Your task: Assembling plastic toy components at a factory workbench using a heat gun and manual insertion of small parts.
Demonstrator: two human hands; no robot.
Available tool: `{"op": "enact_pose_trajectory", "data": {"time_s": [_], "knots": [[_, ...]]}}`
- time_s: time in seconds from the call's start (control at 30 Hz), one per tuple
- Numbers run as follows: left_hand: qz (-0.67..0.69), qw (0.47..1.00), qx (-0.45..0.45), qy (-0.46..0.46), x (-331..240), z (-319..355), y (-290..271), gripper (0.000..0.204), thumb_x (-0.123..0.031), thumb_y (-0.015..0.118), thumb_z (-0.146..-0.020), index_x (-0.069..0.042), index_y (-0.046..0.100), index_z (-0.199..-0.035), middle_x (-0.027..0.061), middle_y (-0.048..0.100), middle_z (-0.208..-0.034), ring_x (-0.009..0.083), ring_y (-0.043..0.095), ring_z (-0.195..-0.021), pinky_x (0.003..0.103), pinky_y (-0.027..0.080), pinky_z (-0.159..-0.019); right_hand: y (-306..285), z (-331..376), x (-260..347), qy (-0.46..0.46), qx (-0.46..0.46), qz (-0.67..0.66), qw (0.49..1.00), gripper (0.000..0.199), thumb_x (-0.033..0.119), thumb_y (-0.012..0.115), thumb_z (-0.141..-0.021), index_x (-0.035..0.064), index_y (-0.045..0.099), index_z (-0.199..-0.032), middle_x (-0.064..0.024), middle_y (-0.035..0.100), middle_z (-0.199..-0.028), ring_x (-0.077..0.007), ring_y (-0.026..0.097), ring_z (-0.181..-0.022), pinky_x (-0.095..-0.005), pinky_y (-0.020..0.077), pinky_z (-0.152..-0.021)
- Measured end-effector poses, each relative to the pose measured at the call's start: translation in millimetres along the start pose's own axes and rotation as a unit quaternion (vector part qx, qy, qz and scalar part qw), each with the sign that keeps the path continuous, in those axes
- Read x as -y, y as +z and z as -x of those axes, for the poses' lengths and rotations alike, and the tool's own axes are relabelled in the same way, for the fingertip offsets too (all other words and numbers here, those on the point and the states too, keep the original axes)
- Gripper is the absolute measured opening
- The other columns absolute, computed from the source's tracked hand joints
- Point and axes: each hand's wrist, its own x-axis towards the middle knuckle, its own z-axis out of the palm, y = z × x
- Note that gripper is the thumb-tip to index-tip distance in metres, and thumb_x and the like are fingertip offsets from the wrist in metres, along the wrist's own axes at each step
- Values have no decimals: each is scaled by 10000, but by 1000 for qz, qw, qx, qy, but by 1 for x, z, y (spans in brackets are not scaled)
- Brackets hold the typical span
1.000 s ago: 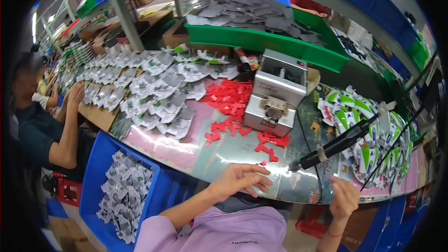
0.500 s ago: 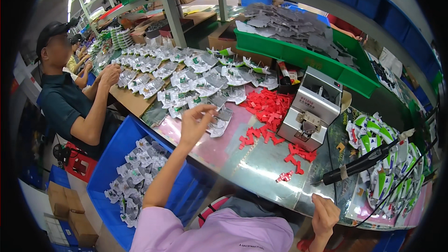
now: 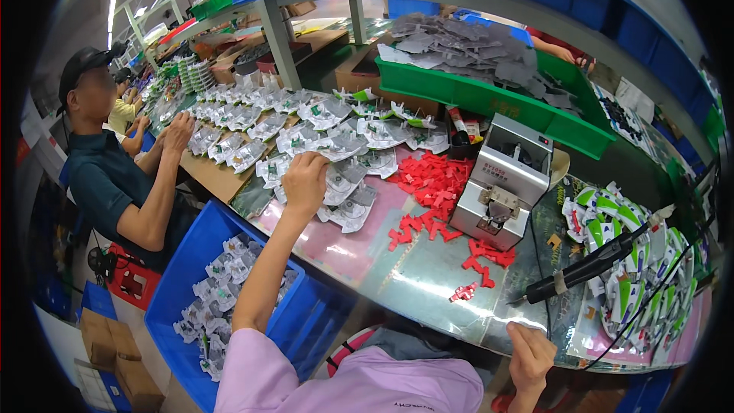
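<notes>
Left hand (image 3: pixel 304 177) reaching out over the clear blister packs (image 3: pixel 344 183) spread across the bench (image 3: pixel 397 275), fingers curled down on one near the pile's front edge; full grip not discernible. Best pinched by one corner and lifted singly, so neighbours stay put. Right hand (image 3: pixel 531 356) resting at the near rim, fingers folded, empty. Red clips (image 3: pixel 432 183), grey machine (image 3: pixel 505 183), blue bin (image 3: pixel 229 291) below; co-worker's arm (image 3: pixel 153 199) at left.
</notes>
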Motion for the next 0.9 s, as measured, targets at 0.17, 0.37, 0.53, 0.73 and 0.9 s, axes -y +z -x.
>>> {"op": "enact_pose_trajectory", "data": {"time_s": [0.17, 0.37, 0.53, 0.73, 0.9], "knots": [[83, 996, -36, -20, -15, 8, -19, 86, 7, 588, -706, -55, 579, -765, 68, 571, -777, 266, 574, -624, 319, 446, -522, 1, -1, 6, -10, -2, -7, 1000, 282, -97, 553, -619, -10, 620, -879, -124, 623, -771, -245, 586, -590, -291, 442, -511], [247, 966, -43, 60, -99, 35, -62, 174, 105, 568, -669, -26, 601, -780, 116, 583, -772, 249, 589, -643, 309, 471, -550, 10, 0, 8, 190, -45, -151, 969, 207, -57, 483, -796, -31, 606, -961, -136, 639, -760, -182, 610, -592, -251, 475, -555], [399, 912, 28, 89, -165, 78, -70, 271, 126, 544, -612, -13, 626, -829, 142, 604, -822, 281, 614, -718, 323, 503, -615, 23, -17, -1, 349, -16, -535, 769, 496, 92, 398, -910, 19, 197, -1358, -194, 604, -964, -205, 625, -726, -287, 533, -610], [526, 837, 73, 135, -219, 105, -63, 264, 130, 566, -611, -21, 645, -812, 134, 603, -844, 257, 627, -707, 299, 521, -618, 13, -10, -1, 375, -66, -582, 719, 509, 82, 421, -897, 28, 212, -1357, -144, 596, -978, -186, 614, -762, -309, 543, -601], [652, 743, 145, -25, -238, 116, -72, 186, 110, 633, -672, 1, 624, -823, 129, 548, -939, 181, 604, -698, 262, 517, -596, 7, -7, 1, 415, -110, -480, 765, 469, 46, 480, -862, 21, 348, -1312, -51, 566, -1014, -43, 515, -747, -189, 442, -594]]}}
